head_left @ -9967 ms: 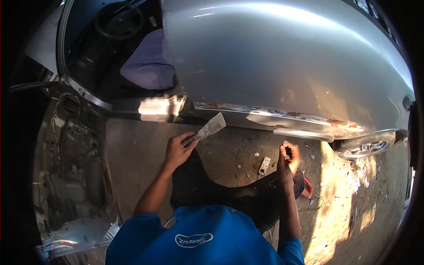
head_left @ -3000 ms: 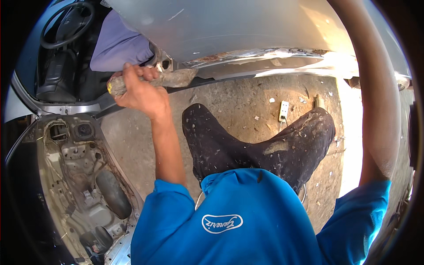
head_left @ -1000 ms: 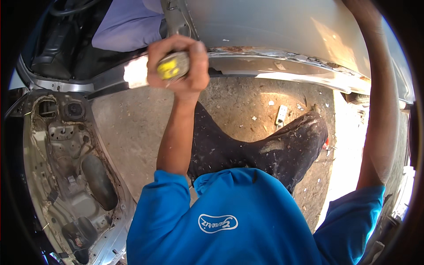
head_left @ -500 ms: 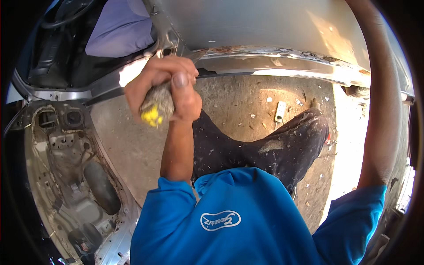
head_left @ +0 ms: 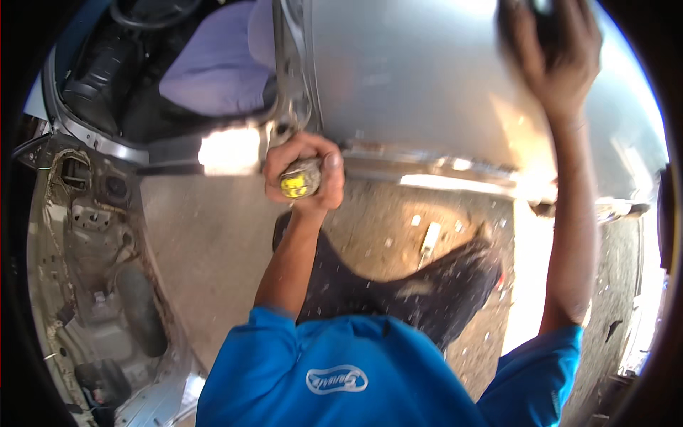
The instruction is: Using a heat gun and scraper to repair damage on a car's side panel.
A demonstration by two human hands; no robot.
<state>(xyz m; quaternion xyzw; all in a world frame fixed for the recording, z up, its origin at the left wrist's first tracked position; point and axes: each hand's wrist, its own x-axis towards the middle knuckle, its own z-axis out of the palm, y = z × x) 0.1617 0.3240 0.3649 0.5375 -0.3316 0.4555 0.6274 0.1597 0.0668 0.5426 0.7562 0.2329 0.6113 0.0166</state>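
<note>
My left hand (head_left: 329, 186) is closed round a stubby, worn grey handle (head_left: 310, 171) with a yellow-marked end facing me. Whatever lies beyond that end is hidden by the fist, which is held in front of the car's door pillar (head_left: 290, 92). Farther off at the upper right, my right hand (head_left: 562, 78) reaches over the silver-grey car panel (head_left: 413, 71). Its thumb and fingers curve round a dark object (head_left: 546, 32); blur and the picture's edge keep me from telling its kind.
An open car door (head_left: 107, 285) with its inner trim off stands at the left. Behind it are a seat with a lilac cover (head_left: 217, 71) and a steering wheel (head_left: 153, 14). A white power strip (head_left: 430, 238) lies on the littered concrete floor near my knee.
My left fist with the handle has shifted right and a little lower in the picture. My right hand has come into sight at the top right. The whole view has tilted.
</note>
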